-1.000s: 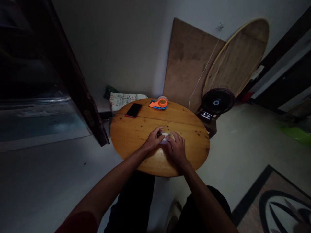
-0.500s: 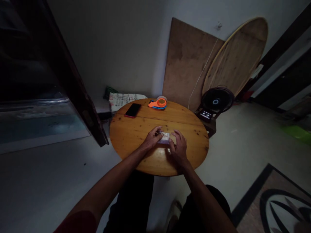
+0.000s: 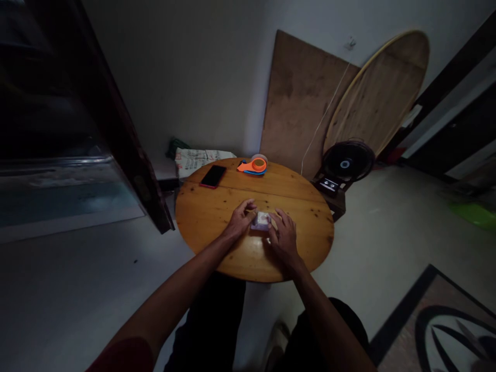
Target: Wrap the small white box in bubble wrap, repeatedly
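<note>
A small white and purple box [image 3: 262,221] is between my hands over the round wooden table [image 3: 209,222]; I cannot tell whether it rests on the wood. My left hand [image 3: 241,221] is at the box's left side, its thumb against the edge and its fingers curved behind. On the other side, my right hand [image 3: 283,232] has its thumb and forefinger at the right edge, the other fingers bent outward. The box's top looks pale and its front side purplish; print on it is too small to read.
A phone [image 3: 213,176] and an orange tape dispenser [image 3: 253,165] lie at the table's far side. Behind are a printed white sack [image 3: 199,159], a leaning board [image 3: 304,98] and a round wooden top [image 3: 380,88]. A black fan [image 3: 347,161] stands at the right.
My right thumb and forefinger have closed in on the box's right edge. My left thumb has slid from its top toward the left edge.
</note>
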The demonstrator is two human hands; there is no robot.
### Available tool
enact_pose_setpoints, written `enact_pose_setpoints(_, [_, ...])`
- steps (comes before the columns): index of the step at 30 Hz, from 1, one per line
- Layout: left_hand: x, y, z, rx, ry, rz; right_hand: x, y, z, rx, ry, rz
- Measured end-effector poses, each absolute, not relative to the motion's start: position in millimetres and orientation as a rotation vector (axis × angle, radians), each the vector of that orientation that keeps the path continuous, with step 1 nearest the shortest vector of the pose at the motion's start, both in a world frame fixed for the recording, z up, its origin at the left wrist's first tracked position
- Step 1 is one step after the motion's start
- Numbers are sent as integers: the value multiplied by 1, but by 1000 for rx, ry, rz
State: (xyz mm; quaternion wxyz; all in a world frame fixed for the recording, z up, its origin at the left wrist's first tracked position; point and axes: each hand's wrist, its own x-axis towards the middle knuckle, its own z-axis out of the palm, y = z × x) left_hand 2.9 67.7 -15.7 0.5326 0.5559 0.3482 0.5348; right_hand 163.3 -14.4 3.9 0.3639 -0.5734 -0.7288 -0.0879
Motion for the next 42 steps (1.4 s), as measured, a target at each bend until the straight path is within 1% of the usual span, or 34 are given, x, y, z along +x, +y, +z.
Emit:
enact_pose_setpoints(11, [-1, 75, -16, 1331, 974, 1432, 172, -8, -5, -1480, -1591, -66])
enact_pose_setpoints(16, [-2, 73, -15, 1393, 969, 1401, 175, -8, -5, -1426, -1553, 45])
enact_pose_setpoints(22, [-2, 64, -8, 1447, 881, 1232, 172, -9, -1, -1374, -1722, 89])
enact_pose_setpoints(30, [0, 59, -3, 1448, 789, 1147, 173, -7, -5, -1398, -1816, 173])
enact_pose_setpoints(42, [2, 61, -6, 1469, 791, 1158, 174, -9, -5, -1367, -1746, 191])
